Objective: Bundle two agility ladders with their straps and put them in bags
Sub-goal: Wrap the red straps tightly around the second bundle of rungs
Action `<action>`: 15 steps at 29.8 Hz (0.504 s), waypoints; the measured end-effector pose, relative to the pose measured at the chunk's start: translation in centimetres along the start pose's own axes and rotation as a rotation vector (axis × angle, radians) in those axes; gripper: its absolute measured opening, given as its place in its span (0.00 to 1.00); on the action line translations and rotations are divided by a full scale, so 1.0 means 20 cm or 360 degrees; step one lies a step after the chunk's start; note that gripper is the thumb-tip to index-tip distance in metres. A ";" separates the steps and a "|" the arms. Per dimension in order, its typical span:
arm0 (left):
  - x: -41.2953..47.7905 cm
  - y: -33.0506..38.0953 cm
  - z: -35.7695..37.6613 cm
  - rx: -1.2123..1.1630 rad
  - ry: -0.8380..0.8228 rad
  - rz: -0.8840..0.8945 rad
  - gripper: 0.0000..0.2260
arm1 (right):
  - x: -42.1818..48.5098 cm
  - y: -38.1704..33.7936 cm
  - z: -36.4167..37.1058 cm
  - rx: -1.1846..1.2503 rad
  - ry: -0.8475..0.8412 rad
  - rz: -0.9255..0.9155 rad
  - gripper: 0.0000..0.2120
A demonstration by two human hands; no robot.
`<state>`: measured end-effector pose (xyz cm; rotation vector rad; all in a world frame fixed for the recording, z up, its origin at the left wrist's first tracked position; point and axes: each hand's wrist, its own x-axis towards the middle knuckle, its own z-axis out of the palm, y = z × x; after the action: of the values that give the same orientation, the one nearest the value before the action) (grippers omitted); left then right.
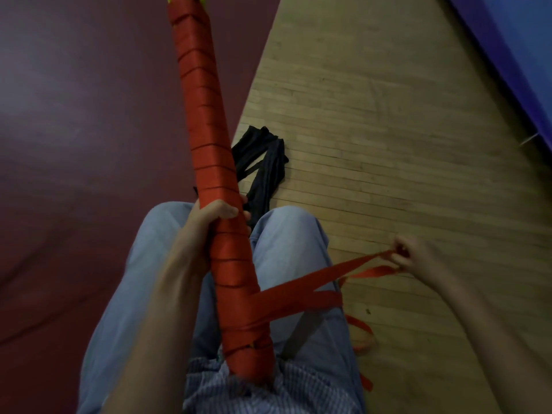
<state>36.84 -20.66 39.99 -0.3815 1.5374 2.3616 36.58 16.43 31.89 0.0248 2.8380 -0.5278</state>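
A long ladder bundle wound tightly in red strap slants up from my lap toward the top of the view, with yellow-green rung tips showing at its far end. My left hand grips the bundle around its middle. The loose red strap runs from the bundle's lower end out to the right, where my right hand pinches it above the wooden floor. More slack strap lies looped by my right thigh. A black bag lies crumpled on the floor beyond my knees.
A dark red mat covers the floor at the left. Pale wooden floor fills the right. A blue mat edge crosses the top right corner. My legs in light blue trousers are under the bundle.
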 end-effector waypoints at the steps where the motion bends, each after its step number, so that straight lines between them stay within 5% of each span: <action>1: -0.01 0.01 0.00 -0.0010 -0.0027 0.0025 0.13 | 0.00 0.03 0.08 -0.0046 -0.0015 0.0000 0.12; 4: -0.01 0.04 0.01 0.0029 -0.0038 0.0076 0.29 | -0.01 0.11 0.23 -0.0271 0.0023 0.0112 0.02; 9: 0.00 0.03 0.00 0.0030 -0.0081 0.0083 0.28 | -0.01 0.15 0.36 -0.0281 0.0209 0.0363 0.07; 12: 0.01 0.01 -0.01 0.0035 -0.0115 0.0065 0.27 | -0.03 0.09 0.36 0.0247 0.0176 0.0908 0.06; 15: 0.03 -0.01 -0.02 0.0024 -0.0155 0.0047 0.26 | 0.02 0.01 0.39 0.1375 0.0212 0.1328 0.10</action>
<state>36.37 -20.88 39.43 -0.2379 1.5254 2.3528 38.18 13.87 24.70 1.3291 2.1539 -1.4534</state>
